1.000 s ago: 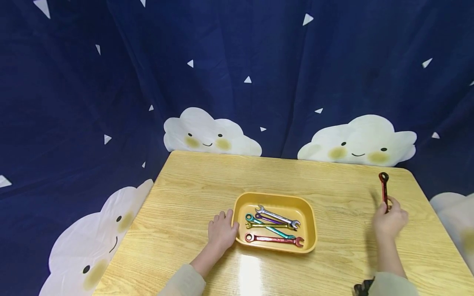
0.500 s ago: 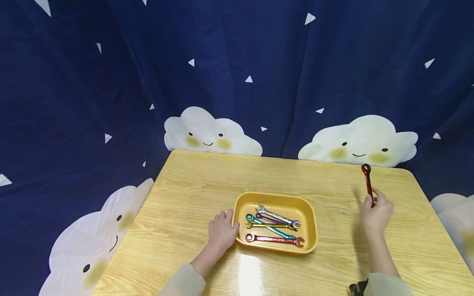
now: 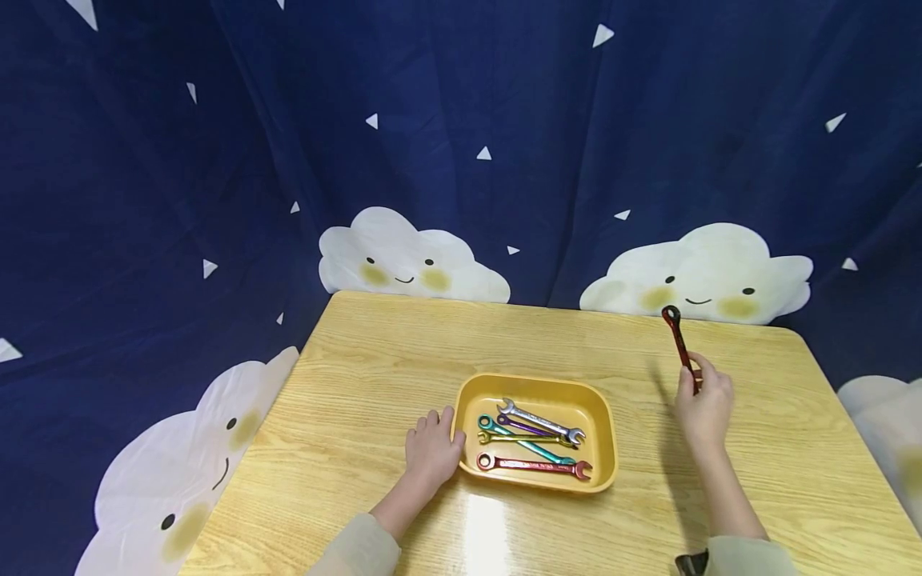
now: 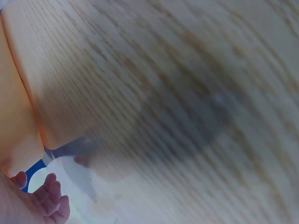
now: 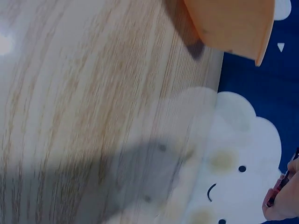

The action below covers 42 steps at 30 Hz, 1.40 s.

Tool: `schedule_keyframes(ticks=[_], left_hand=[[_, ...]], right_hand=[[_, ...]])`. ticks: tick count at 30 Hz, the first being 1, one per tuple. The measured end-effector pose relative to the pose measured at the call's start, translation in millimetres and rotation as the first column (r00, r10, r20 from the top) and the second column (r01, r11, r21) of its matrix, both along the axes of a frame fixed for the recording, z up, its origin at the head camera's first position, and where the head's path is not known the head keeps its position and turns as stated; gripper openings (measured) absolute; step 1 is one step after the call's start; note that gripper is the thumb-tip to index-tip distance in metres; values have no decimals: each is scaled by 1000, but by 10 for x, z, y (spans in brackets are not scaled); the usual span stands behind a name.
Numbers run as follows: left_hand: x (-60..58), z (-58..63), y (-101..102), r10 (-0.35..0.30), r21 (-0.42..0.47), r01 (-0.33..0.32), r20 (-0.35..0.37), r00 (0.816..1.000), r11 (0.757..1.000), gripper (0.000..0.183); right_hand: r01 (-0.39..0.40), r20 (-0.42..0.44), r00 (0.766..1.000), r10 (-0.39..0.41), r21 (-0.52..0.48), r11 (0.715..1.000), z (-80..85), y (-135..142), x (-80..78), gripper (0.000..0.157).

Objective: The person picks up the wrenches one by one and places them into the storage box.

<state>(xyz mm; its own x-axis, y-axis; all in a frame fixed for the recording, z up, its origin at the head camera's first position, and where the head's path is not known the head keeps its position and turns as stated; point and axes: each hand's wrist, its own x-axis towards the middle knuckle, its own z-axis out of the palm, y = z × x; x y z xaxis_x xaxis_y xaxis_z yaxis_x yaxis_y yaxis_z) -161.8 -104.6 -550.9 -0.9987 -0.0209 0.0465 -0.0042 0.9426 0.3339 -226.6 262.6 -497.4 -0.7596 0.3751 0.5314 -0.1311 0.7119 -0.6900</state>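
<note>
A dark red ratcheting wrench point(image 3: 679, 338) is pinched in my right hand point(image 3: 706, 404), ring end up, over the table's right part. The same wrench point(image 5: 280, 187) shows only partly at the right wrist view's lower right. My left hand point(image 3: 434, 450) lies against the left side of a yellow plastic tray point(image 3: 536, 381), its thumb at the rim and its fingers loosely bent. Inside the tray lie a silver wrench point(image 3: 540, 418), a gold wrench point(image 3: 522, 438), a teal wrench point(image 3: 539, 453), a red wrench point(image 3: 533, 465) and a partly covered purple wrench point(image 3: 515, 423).
The wooden table point(image 3: 389, 344) extends around the tray on all sides. Behind it hangs a dark blue curtain point(image 3: 432, 176) printed with clouds and white triangles. Tray walls show at the edges of the left wrist view and the right wrist view.
My right hand has moved left and slightly away from me, carrying the red wrench toward the tray. The left hand, tray and wrenches inside it have stayed in place.
</note>
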Motion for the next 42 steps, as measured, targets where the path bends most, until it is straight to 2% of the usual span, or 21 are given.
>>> schedule_keyframes(ticks=[7, 17, 26, 33, 42], left_hand=[[-1, -5, -2, 1, 10, -1, -1, 1000, 1000, 35], [-7, -13, -6, -3, 1, 3, 15, 1000, 1000, 36], [-10, -23, -11, -4, -1, 4, 18, 1000, 1000, 36], [-15, -27, -7, -2, -7, 3, 22, 1000, 1000, 37], [-7, -16, -6, -4, -1, 4, 20, 1000, 1000, 37]], right_hand=[[-88, 3, 996, 88, 15, 996, 29, -149, 35, 27], [-198, -36, 979, 201, 60, 978, 19, -367, 69, 26], [-276, -46, 958, 282, 104, 955, -36, -575, 113, 27], [-326, -15, 944, 330, 105, 939, -54, -727, 164, 27], [-403, -16, 913, 408, 118, 907, -98, -897, 222, 28]])
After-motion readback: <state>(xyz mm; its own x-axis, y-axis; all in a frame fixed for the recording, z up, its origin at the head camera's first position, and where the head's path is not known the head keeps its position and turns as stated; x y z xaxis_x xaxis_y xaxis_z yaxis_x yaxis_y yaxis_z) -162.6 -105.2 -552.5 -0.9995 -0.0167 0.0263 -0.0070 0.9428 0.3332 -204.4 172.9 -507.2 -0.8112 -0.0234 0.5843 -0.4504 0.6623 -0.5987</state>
